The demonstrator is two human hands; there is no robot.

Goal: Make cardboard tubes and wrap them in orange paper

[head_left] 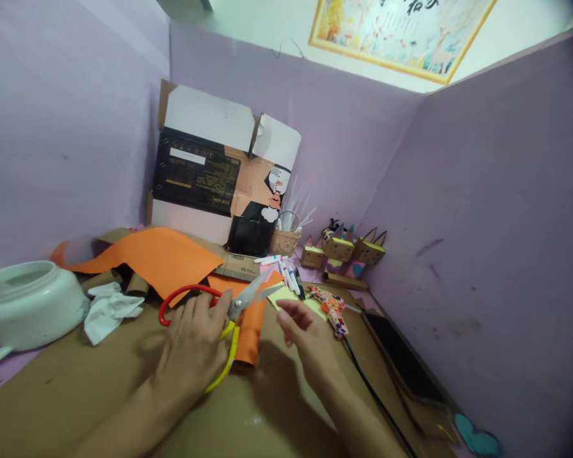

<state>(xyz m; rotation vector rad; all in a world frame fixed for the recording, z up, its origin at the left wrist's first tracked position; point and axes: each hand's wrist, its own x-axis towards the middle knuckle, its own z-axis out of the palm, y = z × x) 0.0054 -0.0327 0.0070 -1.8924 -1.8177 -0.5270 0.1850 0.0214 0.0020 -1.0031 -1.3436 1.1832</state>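
My left hand (193, 337) is wrapped round the scissors (239, 305), which have one red and one yellow handle loop. Their metal blades stand apart and point up to the right. Close beside the blade tips is my right hand (305, 337), loosely curled, with thumb and forefinger apart and nothing visible between them. Below the scissors an orange paper roll (249, 340) lies on the cardboard-covered table (210, 420); the scissors partly hide it. A large curved sheet of orange paper (157, 257) spreads out behind my left hand.
At the left stand a white pot (33, 305) and a crumpled tissue (109, 312). Markers (289, 277), a patterned glue gun (332, 308) with a black cord, and a dark tablet-like slab (401, 356) lie to the right. Behind are a flattened box (200, 172), a basket (285, 242) and cardboard animal heads (339, 248).
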